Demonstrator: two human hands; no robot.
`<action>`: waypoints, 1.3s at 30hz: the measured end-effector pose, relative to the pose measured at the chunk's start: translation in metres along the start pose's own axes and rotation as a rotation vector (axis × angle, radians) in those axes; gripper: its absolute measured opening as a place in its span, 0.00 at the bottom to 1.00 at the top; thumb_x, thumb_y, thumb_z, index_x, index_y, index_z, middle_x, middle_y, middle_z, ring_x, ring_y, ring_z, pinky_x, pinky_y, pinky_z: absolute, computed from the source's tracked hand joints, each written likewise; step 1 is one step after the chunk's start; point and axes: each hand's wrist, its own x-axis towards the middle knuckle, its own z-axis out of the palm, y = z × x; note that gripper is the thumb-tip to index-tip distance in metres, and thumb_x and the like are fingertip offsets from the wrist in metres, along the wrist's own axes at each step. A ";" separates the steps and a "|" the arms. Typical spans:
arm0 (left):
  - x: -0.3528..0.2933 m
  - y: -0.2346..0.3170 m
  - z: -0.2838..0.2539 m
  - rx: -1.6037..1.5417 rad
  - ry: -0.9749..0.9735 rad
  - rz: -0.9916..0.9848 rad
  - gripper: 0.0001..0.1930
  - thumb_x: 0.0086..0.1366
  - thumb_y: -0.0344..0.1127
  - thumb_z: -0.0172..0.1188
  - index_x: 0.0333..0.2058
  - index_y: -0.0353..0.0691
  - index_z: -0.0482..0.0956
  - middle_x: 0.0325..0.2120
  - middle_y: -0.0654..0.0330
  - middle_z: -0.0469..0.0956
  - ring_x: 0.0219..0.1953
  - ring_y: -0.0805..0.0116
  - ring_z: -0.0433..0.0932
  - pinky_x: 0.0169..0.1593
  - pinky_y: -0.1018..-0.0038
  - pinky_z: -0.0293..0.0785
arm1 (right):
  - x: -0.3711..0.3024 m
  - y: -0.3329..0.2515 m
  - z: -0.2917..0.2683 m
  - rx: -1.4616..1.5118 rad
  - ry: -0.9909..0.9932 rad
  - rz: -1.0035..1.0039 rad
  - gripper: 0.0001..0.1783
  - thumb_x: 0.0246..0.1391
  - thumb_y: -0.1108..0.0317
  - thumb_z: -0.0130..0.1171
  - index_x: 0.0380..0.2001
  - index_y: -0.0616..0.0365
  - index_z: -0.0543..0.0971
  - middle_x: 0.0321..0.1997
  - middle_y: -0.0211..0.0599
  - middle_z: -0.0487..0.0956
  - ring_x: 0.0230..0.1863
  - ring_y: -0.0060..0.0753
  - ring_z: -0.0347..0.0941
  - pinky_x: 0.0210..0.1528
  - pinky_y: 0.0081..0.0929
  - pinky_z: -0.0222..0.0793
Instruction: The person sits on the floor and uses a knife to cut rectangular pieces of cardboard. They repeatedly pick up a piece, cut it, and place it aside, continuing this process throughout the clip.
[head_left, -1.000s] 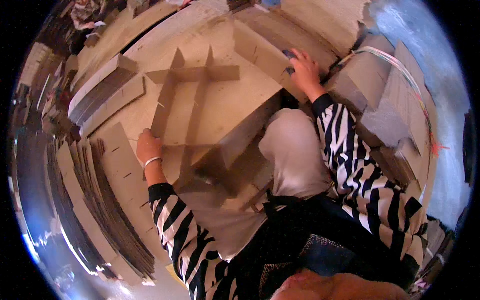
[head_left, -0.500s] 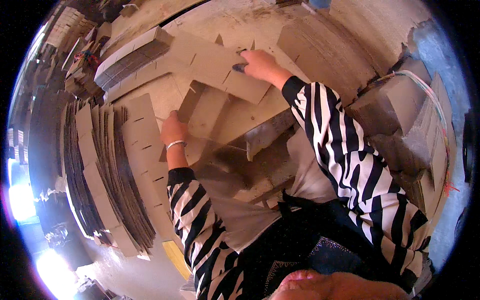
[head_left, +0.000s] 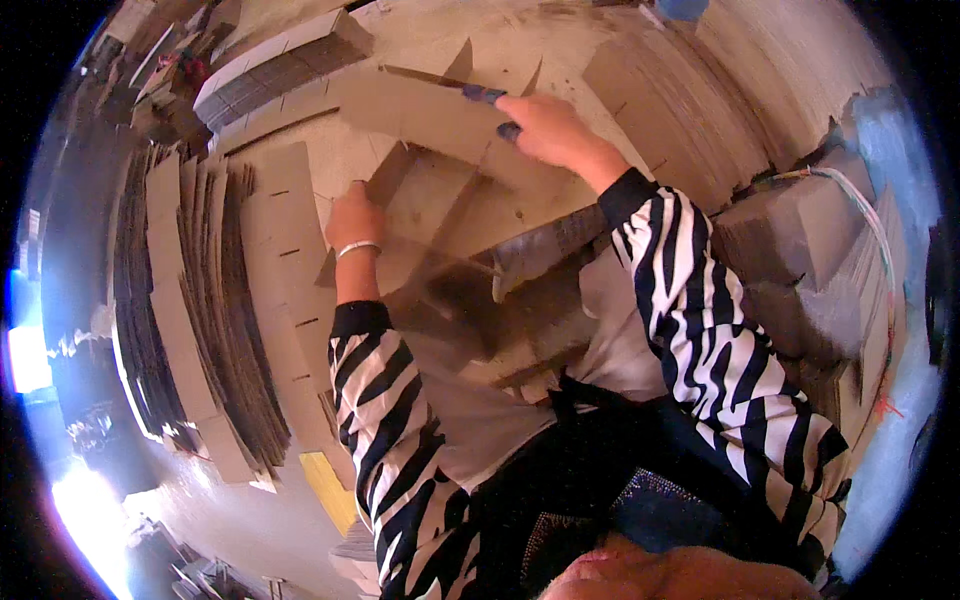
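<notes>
Cardboard strip point(head_left: 415, 112), newly over grid point(head_left: 387, 178): right fingers point(head_left: 509, 131) pinching strip, left fingers point(head_left: 357, 191) clasping grid.

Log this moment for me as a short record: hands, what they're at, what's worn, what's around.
Left hand: bracelet at wrist; left hand at the corner of crossed cardboard dividers, exact hold unclear
Right hand: right hand pinches the edge of a broad cardboard strip; dark coverings on fingertips
Sleeves: black and light striped
Person's left: slotted cardboard sheet beside upright cardboard pieces
Person's right: stacked cardboard; pale cord farther right
</notes>
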 end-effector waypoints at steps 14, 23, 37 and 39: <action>-0.005 0.009 -0.009 0.031 -0.032 -0.039 0.10 0.57 0.34 0.52 0.38 0.42 0.76 0.35 0.47 0.80 0.39 0.46 0.79 0.39 0.54 0.76 | -0.013 -0.027 0.036 -0.114 0.010 -0.066 0.15 0.46 0.73 0.55 0.41 0.50 0.77 0.29 0.43 0.80 0.34 0.52 0.78 0.31 0.48 0.71; -0.003 0.004 -0.002 0.065 -0.040 -0.047 0.10 0.58 0.36 0.52 0.37 0.43 0.76 0.34 0.48 0.81 0.38 0.46 0.80 0.38 0.53 0.76 | 0.014 -0.042 0.021 -0.173 -0.026 -0.165 0.18 0.45 0.75 0.55 0.42 0.50 0.78 0.31 0.44 0.80 0.37 0.51 0.77 0.33 0.46 0.70; 0.002 -0.008 0.005 0.003 0.010 0.022 0.17 0.58 0.38 0.53 0.47 0.48 0.75 0.36 0.49 0.80 0.42 0.47 0.79 0.44 0.55 0.74 | -0.008 -0.009 0.027 -0.067 -0.029 -0.052 0.18 0.46 0.63 0.59 0.43 0.49 0.75 0.32 0.41 0.80 0.39 0.50 0.77 0.37 0.47 0.71; 0.008 -0.023 0.020 -0.122 0.228 0.181 0.20 0.58 0.38 0.54 0.50 0.47 0.74 0.37 0.48 0.80 0.44 0.47 0.78 0.46 0.56 0.74 | -0.005 0.024 0.007 -0.066 0.226 0.027 0.20 0.49 0.56 0.59 0.45 0.49 0.75 0.33 0.43 0.80 0.41 0.50 0.76 0.40 0.47 0.71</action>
